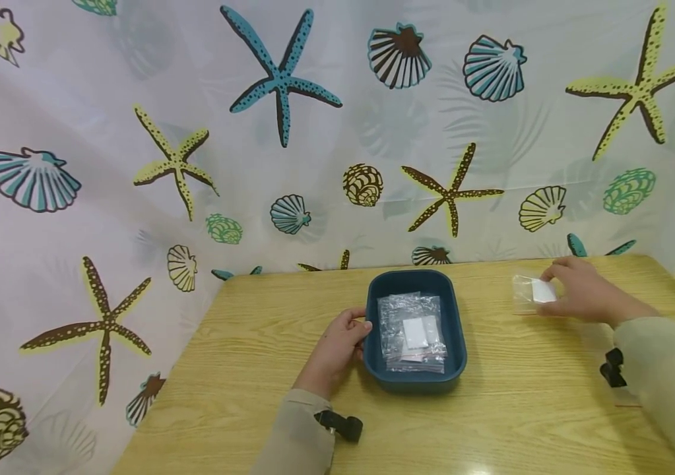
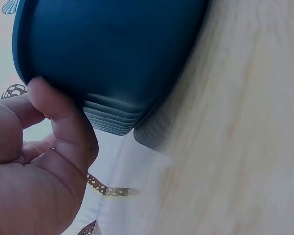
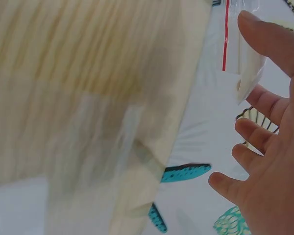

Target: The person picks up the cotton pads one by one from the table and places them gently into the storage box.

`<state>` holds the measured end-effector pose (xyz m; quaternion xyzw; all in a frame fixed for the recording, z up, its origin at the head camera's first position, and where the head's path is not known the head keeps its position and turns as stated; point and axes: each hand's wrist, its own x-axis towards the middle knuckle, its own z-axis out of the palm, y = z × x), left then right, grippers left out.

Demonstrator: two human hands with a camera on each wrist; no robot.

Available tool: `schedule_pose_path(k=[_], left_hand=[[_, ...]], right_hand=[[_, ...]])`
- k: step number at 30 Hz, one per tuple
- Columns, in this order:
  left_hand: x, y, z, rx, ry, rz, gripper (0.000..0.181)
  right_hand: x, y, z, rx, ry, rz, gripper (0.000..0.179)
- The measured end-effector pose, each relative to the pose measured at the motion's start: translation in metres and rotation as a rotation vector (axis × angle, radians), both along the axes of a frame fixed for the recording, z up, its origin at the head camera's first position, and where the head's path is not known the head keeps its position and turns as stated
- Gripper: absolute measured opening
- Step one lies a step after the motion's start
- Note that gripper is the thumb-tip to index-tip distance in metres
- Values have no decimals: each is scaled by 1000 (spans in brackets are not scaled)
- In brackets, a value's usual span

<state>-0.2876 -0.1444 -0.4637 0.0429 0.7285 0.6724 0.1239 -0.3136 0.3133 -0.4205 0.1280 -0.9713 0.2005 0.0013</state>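
A dark blue plastic bin (image 1: 462,349) stands on the wooden table with several clear zip bags (image 1: 393,330) stacked inside, white pieces showing in the top ones. My left hand (image 1: 337,343) grips the bin's left side, thumb at the rim; the left wrist view shows the bin's ribbed outer wall (image 2: 112,115) beside the fingers. Off to the right of the bin, my right hand (image 1: 580,290) pinches a clear zip bag (image 1: 524,293) holding a flat white piece. In the right wrist view this bag (image 3: 250,63) has a red seal line and sits between thumb and index finger, the other fingers spread.
Partly under the right forearm, another clear bag (image 1: 595,340) lies on the table (image 1: 521,415). The right wrist view also shows a clear bag (image 3: 83,196) on the wood. Behind the table hangs a white curtain (image 1: 325,145) printed with shells and starfish.
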Motion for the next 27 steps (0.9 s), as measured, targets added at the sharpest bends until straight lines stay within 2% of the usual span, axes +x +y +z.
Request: schedule_pose_path(k=[11, 27], left_hand=[[3, -1, 4, -12, -9, 8, 38], [-1, 0, 1, -27, -8, 11, 37]], right_hand=[[15, -48, 28, -5, 102, 97, 60], [27, -99, 44, -50, 132, 177, 58]])
